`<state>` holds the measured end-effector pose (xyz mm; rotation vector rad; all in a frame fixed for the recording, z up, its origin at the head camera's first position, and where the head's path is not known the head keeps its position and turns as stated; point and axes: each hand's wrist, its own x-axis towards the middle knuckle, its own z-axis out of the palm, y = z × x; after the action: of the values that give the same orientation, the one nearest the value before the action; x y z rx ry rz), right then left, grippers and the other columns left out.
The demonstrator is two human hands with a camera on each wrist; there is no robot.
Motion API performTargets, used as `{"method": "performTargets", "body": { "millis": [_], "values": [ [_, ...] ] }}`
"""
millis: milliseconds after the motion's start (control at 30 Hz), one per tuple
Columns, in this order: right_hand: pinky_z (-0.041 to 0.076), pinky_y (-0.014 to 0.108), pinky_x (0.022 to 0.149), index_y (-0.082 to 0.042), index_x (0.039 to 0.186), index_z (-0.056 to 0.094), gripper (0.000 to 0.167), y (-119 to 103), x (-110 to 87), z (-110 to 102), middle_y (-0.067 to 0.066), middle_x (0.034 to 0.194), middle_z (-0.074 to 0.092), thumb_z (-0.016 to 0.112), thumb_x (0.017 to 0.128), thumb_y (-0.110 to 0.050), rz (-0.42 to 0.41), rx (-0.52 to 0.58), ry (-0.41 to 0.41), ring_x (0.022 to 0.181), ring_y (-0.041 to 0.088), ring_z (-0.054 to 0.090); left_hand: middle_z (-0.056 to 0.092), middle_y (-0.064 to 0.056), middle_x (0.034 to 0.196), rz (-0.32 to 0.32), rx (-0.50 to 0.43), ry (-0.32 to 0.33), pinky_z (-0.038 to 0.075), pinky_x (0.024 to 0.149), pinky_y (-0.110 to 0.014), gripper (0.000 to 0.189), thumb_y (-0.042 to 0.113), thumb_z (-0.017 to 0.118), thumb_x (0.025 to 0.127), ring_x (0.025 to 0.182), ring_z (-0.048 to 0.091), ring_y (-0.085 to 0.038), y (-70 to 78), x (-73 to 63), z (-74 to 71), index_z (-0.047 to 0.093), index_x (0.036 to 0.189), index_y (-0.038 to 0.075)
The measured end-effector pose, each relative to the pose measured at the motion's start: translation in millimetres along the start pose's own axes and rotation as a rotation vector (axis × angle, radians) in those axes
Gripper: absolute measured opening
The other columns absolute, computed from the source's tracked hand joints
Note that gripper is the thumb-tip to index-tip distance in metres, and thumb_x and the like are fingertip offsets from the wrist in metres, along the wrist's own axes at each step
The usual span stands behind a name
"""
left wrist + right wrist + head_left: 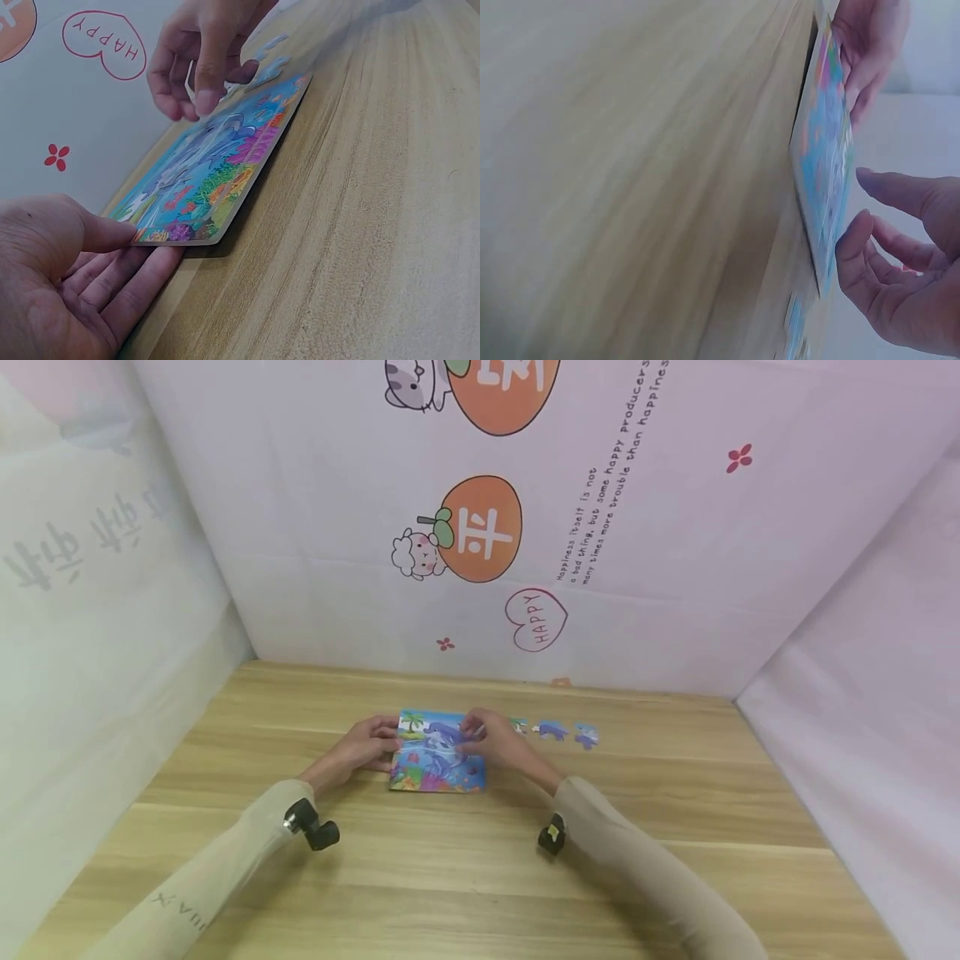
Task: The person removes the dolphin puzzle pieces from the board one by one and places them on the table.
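Note:
A jigsaw puzzle board with dolphins, coral and a palm tree on it lies at the back middle of the wooden table. My left hand holds its left edge; in the left wrist view the thumb is on top and the fingers reach underneath, the near edge slightly raised. Over the right side of the board hovers my right hand. Its thumb and bent fingers stand apart, with nothing visible between them. Some dolphin pieces in the board's middle are partly covered by that hand in the head view.
To the right of the board lie several loose puzzle pieces, among them a dolphin piece and another blue piece. A printed white cloth rises behind the table, and further white cloths hang at both sides.

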<state>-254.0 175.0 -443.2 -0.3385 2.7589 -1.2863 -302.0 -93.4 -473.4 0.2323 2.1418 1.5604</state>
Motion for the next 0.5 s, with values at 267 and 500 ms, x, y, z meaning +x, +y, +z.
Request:
{"method": "performTargets", "body": {
  "millis": [267,500],
  "values": [
    [0.058,0.044,0.104,0.004,0.13,0.059,0.053,-16.8,12.0,20.7,0.016,0.123,0.061,0.086,0.087,-0.013,0.036,-0.093,-0.071,0.115,0.031,0.061,0.051,-0.029,0.148,0.018,-0.006,-0.021,0.068,0.082,-0.03,0.058,0.008,0.06,0.106,0.131,0.057,-0.042,-0.6,-2.2,-2.7,0.036,0.157,-0.002],
    [0.052,0.049,0.111,0.004,0.133,0.054,0.059,-22.1,12.8,32.6,0.017,0.126,0.053,0.087,0.087,-0.013,0.105,-0.078,-0.076,0.118,0.033,0.055,0.052,-0.028,0.148,0.025,-0.003,-0.026,0.068,0.084,-0.031,0.058,0.01,0.06,0.106,0.13,0.059,-0.041,-1.3,-1.7,-2.7,0.036,0.157,-0.002]
  ]
}}
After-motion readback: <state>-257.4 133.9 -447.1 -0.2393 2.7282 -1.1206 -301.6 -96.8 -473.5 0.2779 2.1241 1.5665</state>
